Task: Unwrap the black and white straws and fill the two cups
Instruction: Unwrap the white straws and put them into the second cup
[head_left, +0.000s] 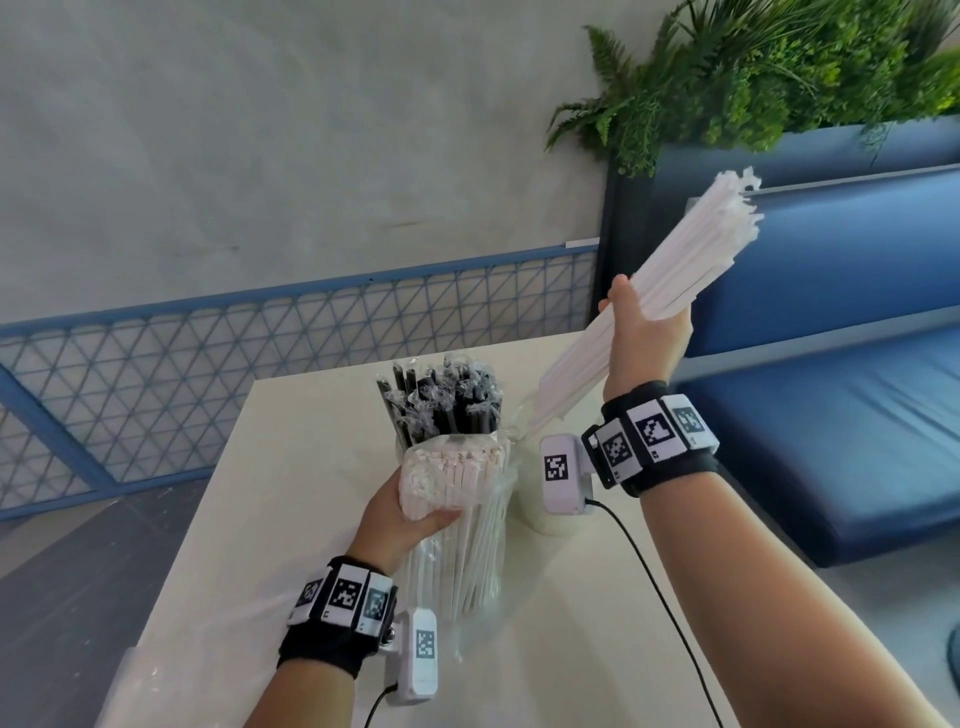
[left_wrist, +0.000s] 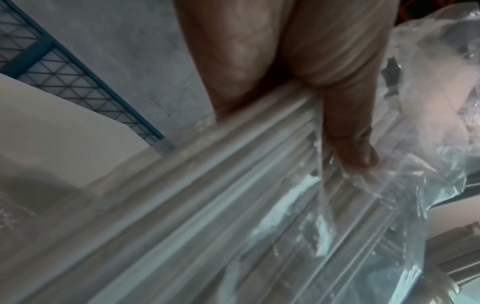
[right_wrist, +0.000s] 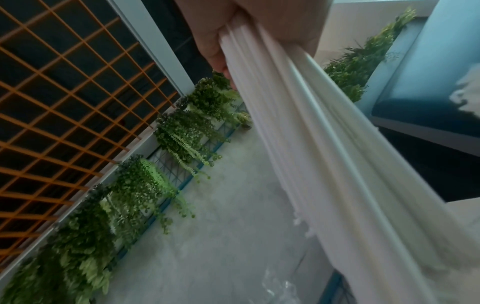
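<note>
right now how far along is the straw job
Done: the black straws already stand upright in a cup that is mostly hidden. In hand: the right hand grips a raised bundle of white straws, while the left hand holds the rest in their clear bag. Left: the white cup shows no straws standing in it yet, and the bag is still well filled.

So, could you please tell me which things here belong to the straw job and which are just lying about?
Job: loose bundle of white paper-wrapped straws in right hand; clear plastic bag of white straws in left hand; black straws; white cup.
Lying about: green ferns; blue bench.
</note>
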